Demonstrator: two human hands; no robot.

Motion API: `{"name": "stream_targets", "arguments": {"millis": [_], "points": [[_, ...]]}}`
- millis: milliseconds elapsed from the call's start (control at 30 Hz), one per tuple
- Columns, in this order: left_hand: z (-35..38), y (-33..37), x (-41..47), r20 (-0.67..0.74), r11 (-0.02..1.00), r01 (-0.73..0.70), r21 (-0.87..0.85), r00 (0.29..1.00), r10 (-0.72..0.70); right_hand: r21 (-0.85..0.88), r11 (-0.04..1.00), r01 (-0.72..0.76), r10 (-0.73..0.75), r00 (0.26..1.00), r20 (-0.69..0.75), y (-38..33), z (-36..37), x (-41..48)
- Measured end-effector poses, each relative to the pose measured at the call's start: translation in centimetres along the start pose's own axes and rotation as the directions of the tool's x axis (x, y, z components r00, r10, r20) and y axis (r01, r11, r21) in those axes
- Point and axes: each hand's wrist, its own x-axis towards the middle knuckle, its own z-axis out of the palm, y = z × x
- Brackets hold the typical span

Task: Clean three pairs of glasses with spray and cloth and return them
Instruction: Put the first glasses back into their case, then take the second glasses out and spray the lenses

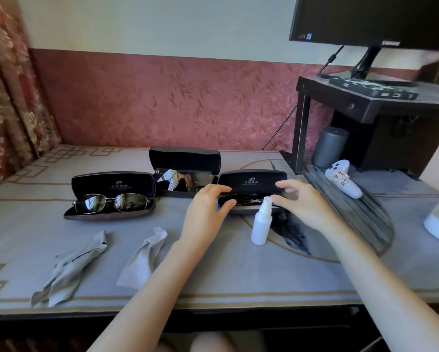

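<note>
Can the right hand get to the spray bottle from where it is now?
Probably yes. The spray bottle stands upright just beside the right hand, and nothing lies between them.

Far-right glasses (246,199) mostly hidden, partly behind spray bottle (261,222). Monitor (370,19) cut by top and right edges. Lid print (118,185) too small to read.

Spray bottle (261,222) sits right in front of the right-hand glasses case (252,180), blocking a straight reach, though there's bare desk (226,265) between it and the nearer cloth (143,260).
</note>
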Motion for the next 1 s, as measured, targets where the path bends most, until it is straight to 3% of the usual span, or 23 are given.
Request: {"name": "stream_targets", "arguments": {"millis": [400,1000], "points": [[1.0,-0.4,0.5,0.022,0.999,0.032,-0.015,0.999,-0.032,-0.051,0.997,0.063,-0.057,0.991,0.122,0.5,0.4,1.2],[1.1,-1.1,0.8,0.031,0.995,0.037,-0.091,0.999,-0.035,-0.147,0.962,0.230,-0.215,0.970,0.110,0.3,0.4,1.3]]}}
